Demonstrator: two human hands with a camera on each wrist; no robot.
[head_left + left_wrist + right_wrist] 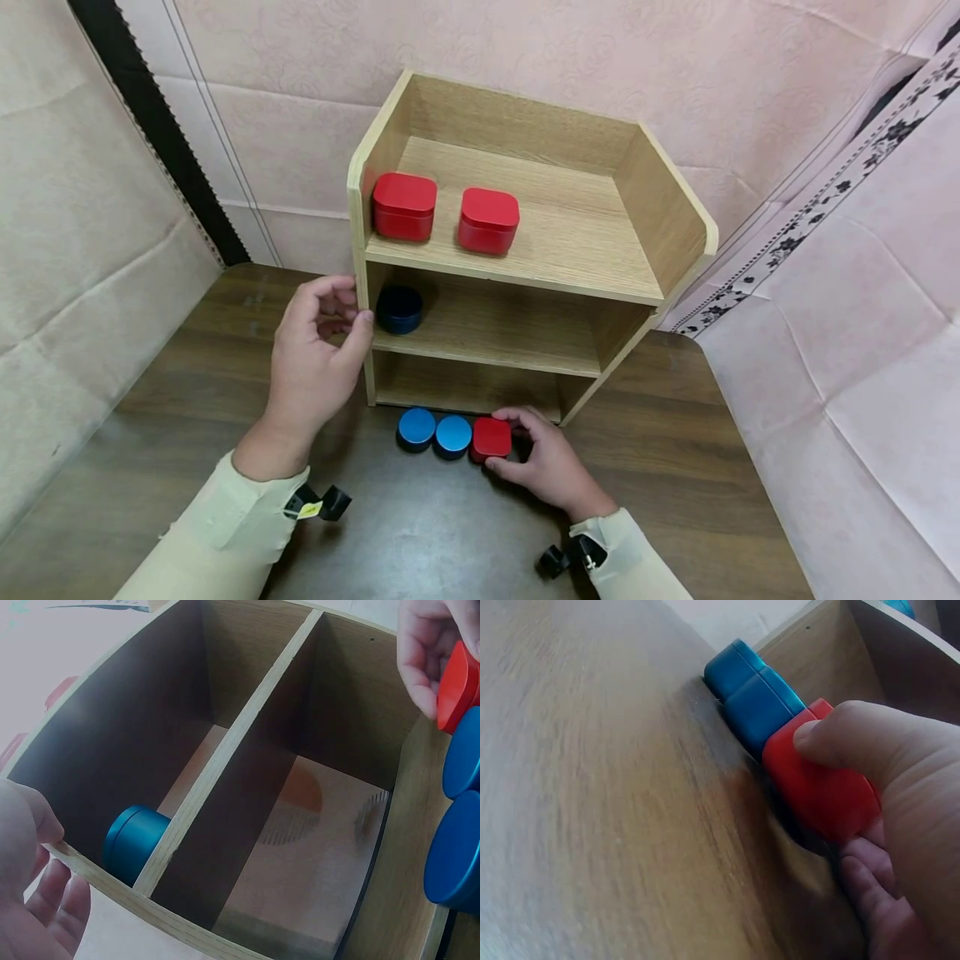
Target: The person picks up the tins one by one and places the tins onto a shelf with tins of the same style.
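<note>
My right hand (pixel 551 458) grips a red rounded-square box (pixel 492 438) between thumb and fingers, low in front of the shelf. Two blue round tins (pixel 416 427) stand in a row with it, to its left; the right wrist view shows the nearer blue tin (pixel 761 709) right against the red box. At the left side of the wooden shelf (pixel 487 354), my left hand (pixel 315 354) holds the side panel's front edge, thumb at the edge and curled fingers outside. Close to that hand, a dark blue round tin (pixel 400 309) sits at the left of the middle tier.
Two more red boxes (pixel 405 207) stand on the shelf's top tier, toward the left. The shelf stands on a brown wood-grain table (pixel 420 533). Pale patterned cloth (pixel 300 142) hangs behind and on both sides.
</note>
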